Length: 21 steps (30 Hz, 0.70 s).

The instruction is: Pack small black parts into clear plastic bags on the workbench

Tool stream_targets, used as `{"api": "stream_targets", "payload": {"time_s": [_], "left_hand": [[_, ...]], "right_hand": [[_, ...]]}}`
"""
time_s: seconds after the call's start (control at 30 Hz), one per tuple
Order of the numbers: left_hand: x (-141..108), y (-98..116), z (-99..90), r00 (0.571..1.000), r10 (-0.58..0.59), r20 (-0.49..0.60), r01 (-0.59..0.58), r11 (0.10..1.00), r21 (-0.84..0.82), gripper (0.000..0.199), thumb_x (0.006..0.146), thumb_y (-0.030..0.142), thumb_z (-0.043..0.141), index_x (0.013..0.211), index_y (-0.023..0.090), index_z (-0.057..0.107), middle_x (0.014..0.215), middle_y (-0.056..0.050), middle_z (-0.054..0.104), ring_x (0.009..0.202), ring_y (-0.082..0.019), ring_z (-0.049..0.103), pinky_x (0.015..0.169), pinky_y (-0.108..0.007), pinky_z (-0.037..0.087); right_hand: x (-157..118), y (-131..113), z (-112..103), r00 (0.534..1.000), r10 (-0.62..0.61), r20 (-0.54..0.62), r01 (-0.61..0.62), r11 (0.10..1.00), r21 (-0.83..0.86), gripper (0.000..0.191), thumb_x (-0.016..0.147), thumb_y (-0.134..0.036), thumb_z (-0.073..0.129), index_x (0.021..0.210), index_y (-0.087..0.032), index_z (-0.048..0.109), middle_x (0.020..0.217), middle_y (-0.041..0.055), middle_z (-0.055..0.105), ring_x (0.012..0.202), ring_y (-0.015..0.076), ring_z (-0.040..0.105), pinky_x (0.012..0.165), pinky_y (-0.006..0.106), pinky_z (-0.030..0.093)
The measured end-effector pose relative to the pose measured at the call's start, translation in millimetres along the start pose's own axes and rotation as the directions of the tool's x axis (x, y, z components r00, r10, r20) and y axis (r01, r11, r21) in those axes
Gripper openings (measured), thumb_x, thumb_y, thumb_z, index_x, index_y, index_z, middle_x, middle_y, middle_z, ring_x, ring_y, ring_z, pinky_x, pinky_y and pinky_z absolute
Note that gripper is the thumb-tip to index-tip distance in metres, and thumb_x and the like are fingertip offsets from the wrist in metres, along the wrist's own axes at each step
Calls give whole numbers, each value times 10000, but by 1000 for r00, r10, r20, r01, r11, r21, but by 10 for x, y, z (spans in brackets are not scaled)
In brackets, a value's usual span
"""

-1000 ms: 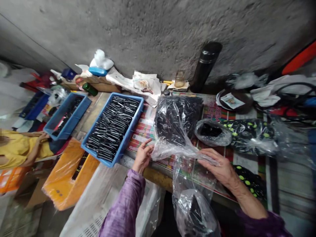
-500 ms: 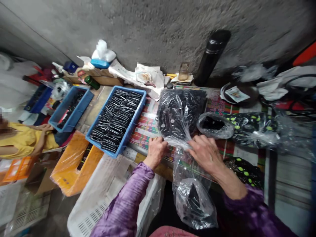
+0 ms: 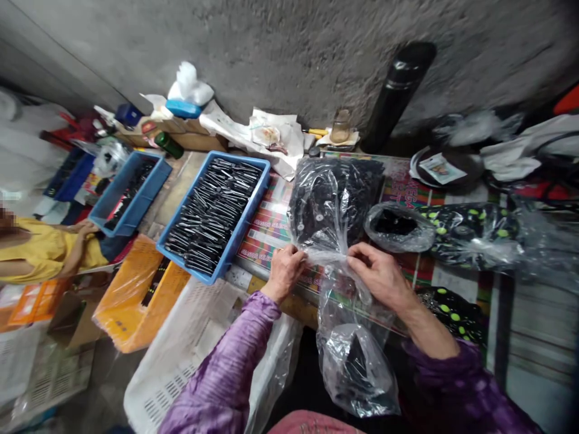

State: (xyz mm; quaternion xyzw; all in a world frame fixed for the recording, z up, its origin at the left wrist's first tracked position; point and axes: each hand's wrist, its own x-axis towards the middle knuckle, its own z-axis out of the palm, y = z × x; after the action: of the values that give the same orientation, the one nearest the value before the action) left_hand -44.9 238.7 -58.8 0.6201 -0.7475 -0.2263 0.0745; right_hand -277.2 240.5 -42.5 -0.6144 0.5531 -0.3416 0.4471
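Note:
A clear plastic bag (image 3: 316,205) packed with black pieces lies on the table in front of me, its neck gathered toward me. My left hand (image 3: 286,272) pinches a twisted piece of plastic at the left of the neck. At the neck's right side, my right hand (image 3: 377,274) closes its thumb and fingers on the plastic. A twisted band of plastic stretches across the neck between both hands. Below them hangs the loose clear end of the bag (image 3: 357,374). Just right of my right hand lies another bag (image 3: 474,229) with black, yellow-green-dotted contents.
On the left stands a blue tray (image 3: 262,187) full of slim black pieces. A white basket (image 3: 181,349) and an orange crate (image 3: 122,301) sit lower left. A black flask (image 3: 398,96) leans by the wall near a glass (image 3: 341,125). A person in yellow (image 3: 45,247) sits far left.
The plastic band across the bag's neck is now drawn straighter between my hands. My right hand has turned a little, its fingertips now pinching at the neck. The view has shifted slightly.

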Motion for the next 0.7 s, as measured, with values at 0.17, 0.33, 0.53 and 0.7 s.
{"api": "stream_targets", "payload": {"time_s": [0.17, 0.33, 0.53, 0.7], "left_hand": [[33, -46, -97, 982, -174, -72, 111, 846, -521, 151, 815, 192, 713, 665, 200, 702, 686, -11, 611, 681, -151, 533, 687, -266, 369], [37, -51, -309, 963, -269, 8, 159, 544, -824, 255, 815, 366, 714, 676, 164, 647, 660, -15, 645, 646, -135, 561, 640, -242, 416], [261, 1, -371, 943, -311, 117, 152, 93, -984, 528, 592, 587, 881, 691, 176, 564, 550, 56, 529, 479, -70, 456, 503, -211, 392], [443, -144, -323, 919, -313, 239, 234, -56, -971, 572, 445, 493, 968, 687, 165, 567, 563, 65, 523, 485, -63, 454, 502, -215, 385]], "right_hand": [[20, -115, 22, 972, 233, 14, -220, 894, 391, 359, 727, -539, 703, 808, -212, 578, 526, -35, 518, 455, 121, 438, 456, 247, 346], [61, -115, -7, 955, 287, 71, -291, 871, 397, 468, 660, -585, 773, 866, -201, 601, 535, -78, 407, 453, 90, 341, 441, 227, 258], [220, -133, -266, 975, 111, 195, -102, 993, -54, 349, 715, -536, 686, 745, -189, 708, 609, -3, 579, 586, 154, 513, 562, 276, 366], [257, -11, -425, 984, 105, 146, -78, 980, -185, 392, 746, -582, 639, 713, -209, 752, 779, 59, 724, 759, 240, 647, 697, 334, 465]]}}
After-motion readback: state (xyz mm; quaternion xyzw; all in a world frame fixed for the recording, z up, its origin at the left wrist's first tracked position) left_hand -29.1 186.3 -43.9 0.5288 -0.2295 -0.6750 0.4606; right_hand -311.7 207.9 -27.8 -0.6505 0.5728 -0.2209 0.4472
